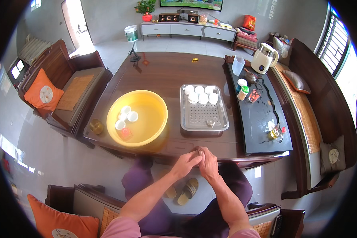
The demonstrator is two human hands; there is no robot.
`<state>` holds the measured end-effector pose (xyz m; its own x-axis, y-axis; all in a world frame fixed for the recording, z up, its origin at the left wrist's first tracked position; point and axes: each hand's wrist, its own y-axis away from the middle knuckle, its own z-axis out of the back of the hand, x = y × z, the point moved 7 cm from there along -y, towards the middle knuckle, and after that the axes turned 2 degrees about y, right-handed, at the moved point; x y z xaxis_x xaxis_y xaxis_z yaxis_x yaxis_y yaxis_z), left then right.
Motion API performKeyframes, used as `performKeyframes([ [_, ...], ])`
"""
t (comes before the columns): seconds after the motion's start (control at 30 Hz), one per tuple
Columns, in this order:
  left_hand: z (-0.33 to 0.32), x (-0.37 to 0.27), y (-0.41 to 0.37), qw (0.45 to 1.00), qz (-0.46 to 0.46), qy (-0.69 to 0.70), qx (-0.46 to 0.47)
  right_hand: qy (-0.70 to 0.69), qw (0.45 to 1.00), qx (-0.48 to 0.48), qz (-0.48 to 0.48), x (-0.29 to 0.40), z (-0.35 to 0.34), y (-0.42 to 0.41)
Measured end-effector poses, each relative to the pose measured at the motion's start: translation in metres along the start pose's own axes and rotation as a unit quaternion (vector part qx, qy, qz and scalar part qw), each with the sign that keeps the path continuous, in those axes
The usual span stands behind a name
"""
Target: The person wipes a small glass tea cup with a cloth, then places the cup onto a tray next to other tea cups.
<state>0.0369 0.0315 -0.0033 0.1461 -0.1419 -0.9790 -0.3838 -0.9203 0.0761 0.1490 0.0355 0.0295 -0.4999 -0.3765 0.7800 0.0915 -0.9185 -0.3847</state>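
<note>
My left hand (186, 163) and my right hand (208, 165) meet at the near edge of the dark wooden table (163, 74); whether something small lies between them cannot be seen. Beyond them to the left stands a yellow plastic basin (151, 119) with several white cups (132, 116) and a pinkish-red item (126, 133) inside. Ahead and to the right lies a clear tray with a perforated metal insert (196, 114). It bears several white cups (203, 98) in two rows at its far end and a small round lid (210, 122) near its front.
A black tea tray (255, 128) at the right holds a teapot (250, 76), an electric kettle (263, 59), a clear pitcher (238, 65), small containers and a glass jar (276, 131). An amber glass (96, 126) stands left of the basin. Wooden sofas flank the table.
</note>
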Motion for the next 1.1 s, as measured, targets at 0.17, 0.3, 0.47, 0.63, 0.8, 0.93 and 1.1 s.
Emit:
performKeyframes([
  [0.17,0.003,0.013,-0.003,0.999,-0.011,-0.046,0.01,0.033,0.989,0.037,-0.14,-0.032,-0.003,-0.003],
  [0.3,-0.007,-0.006,0.0,0.983,-0.094,-0.156,-0.004,-0.202,0.943,0.007,-0.266,-0.071,-0.01,0.009],
  [0.47,-0.019,-0.022,0.008,0.839,-0.302,-0.45,-0.053,-0.427,0.834,0.011,-0.351,-0.085,-0.026,0.02],
  [0.63,-0.014,-0.034,0.008,0.772,-0.328,-0.536,-0.098,-0.446,0.822,0.041,-0.353,-0.074,-0.028,0.019],
  [0.8,0.01,-0.039,0.0,0.842,-0.279,-0.437,-0.15,-0.291,0.914,-0.002,-0.282,-0.054,-0.007,0.01],
  [0.93,0.034,0.001,-0.015,0.985,-0.095,-0.059,-0.131,-0.143,0.985,-0.051,-0.082,-0.021,0.005,0.002],
  [1.1,0.028,0.021,-0.011,0.988,-0.004,0.129,-0.083,-0.057,0.998,0.023,-0.008,0.003,-0.006,0.002],
])
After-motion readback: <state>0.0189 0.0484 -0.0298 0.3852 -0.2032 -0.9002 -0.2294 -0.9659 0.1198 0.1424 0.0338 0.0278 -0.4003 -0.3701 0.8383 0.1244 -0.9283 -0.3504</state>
